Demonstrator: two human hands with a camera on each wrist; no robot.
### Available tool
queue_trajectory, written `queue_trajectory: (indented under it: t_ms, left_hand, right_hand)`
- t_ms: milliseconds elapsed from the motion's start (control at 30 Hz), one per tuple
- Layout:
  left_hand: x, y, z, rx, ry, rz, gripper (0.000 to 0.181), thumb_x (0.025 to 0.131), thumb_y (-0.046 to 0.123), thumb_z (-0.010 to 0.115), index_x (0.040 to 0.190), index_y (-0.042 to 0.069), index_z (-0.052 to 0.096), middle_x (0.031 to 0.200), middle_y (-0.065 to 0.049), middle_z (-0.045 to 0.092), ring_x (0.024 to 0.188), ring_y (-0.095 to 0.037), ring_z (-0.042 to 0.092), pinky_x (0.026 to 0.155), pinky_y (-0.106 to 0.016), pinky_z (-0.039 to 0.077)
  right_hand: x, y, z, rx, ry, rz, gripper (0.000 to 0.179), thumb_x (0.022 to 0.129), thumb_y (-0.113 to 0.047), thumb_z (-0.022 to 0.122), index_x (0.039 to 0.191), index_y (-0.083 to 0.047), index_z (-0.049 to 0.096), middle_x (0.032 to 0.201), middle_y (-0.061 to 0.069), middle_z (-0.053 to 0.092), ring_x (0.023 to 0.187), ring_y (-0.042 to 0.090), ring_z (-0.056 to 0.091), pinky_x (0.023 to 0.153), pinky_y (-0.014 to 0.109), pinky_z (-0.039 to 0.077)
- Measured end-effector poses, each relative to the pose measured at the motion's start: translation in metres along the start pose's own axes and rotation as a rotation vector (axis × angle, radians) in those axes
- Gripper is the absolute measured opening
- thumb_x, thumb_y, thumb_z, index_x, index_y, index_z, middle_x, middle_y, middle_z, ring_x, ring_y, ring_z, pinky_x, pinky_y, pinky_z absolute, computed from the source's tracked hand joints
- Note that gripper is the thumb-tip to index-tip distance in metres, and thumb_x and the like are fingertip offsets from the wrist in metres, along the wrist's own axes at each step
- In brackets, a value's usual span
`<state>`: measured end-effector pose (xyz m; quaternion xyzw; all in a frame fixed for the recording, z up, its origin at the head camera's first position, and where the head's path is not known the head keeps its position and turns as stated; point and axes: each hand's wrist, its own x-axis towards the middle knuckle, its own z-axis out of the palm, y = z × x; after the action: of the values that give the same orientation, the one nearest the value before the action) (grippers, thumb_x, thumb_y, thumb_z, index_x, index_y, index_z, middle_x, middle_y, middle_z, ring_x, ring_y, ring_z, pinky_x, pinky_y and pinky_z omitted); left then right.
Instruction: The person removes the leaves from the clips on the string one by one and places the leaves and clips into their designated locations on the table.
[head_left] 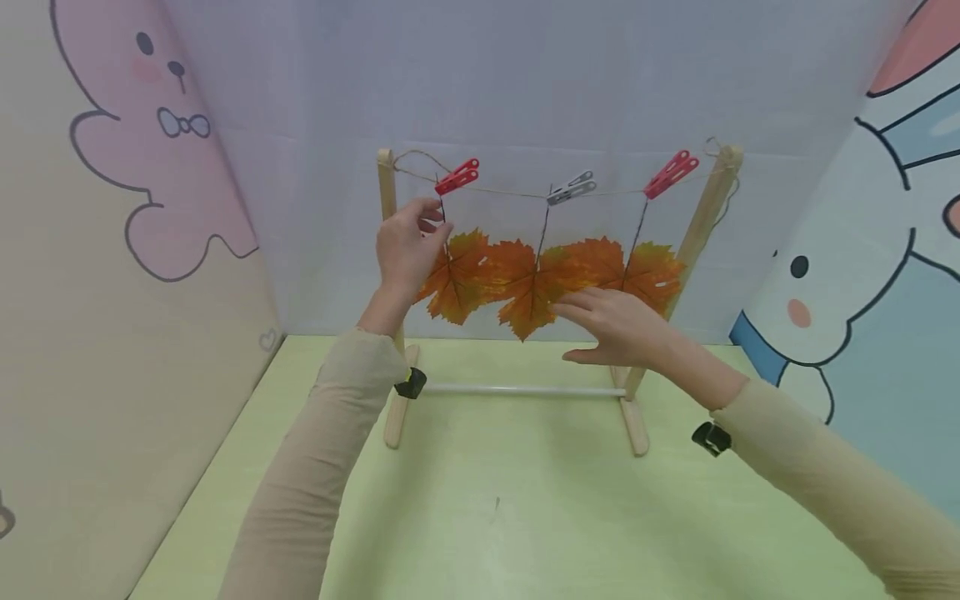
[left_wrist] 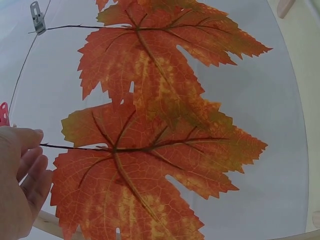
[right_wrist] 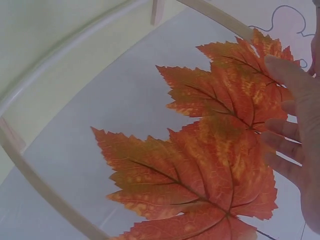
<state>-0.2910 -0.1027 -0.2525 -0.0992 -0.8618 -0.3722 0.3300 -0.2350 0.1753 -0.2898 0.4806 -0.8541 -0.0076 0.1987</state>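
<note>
Three orange-red artificial maple leaves (head_left: 528,287) hang in a row from a string, overlapping at their edges. A red clothespin (head_left: 457,177) clips the left stem, a grey clothespin (head_left: 572,189) the middle one, another red clothespin (head_left: 671,175) the right one. My left hand (head_left: 408,246) is at the left leaf's stem (left_wrist: 70,147), just below its clothespin. Thumb and fingers are loosely bent and apart; whether they touch the stem is unclear. My right hand (head_left: 618,325) lies in front of the middle and right leaves, fingers extended, holding nothing. Contact with the leaves cannot be told.
The string is tied between two wooden posts (head_left: 705,208), joined low down by a white rod (head_left: 517,390). Wooden feet (head_left: 633,425) stand on the pale green table (head_left: 480,533). A pale cloth (head_left: 480,75) hangs behind; cartoon-printed panels (head_left: 862,292) flank both sides.
</note>
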Motion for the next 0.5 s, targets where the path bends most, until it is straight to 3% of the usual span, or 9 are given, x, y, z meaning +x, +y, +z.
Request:
queue_trajectory:
  t_ms: [300,500]
  left_hand:
    - [0.0,-0.003,0.003,-0.017,-0.011,-0.019,0.025,0.085,0.019,0.064,0.106,0.004,0.065,0.094,-0.009,0.068,0.082,-0.02,0.062,0.076,-0.03,0.048]
    - [0.001,-0.004,0.004,-0.032,0.002,0.003,0.023,0.085,0.019,0.063,0.102,0.003,0.066,0.093,-0.009,0.068,0.081,-0.02,0.062,0.075,-0.03,0.048]
  right_hand:
    - [0.03,-0.002,-0.02,0.023,0.152,-0.073,0.057,0.07,-0.032,0.077,0.115,-0.002,0.059,0.107,0.013,0.063,0.097,0.028,0.058,0.075,0.04,0.051]
    - [0.049,-0.004,-0.035,0.043,0.206,-0.05,0.052,0.072,-0.028,0.076,0.115,-0.003,0.06,0.109,0.014,0.063,0.098,0.029,0.058,0.079,0.041,0.05]
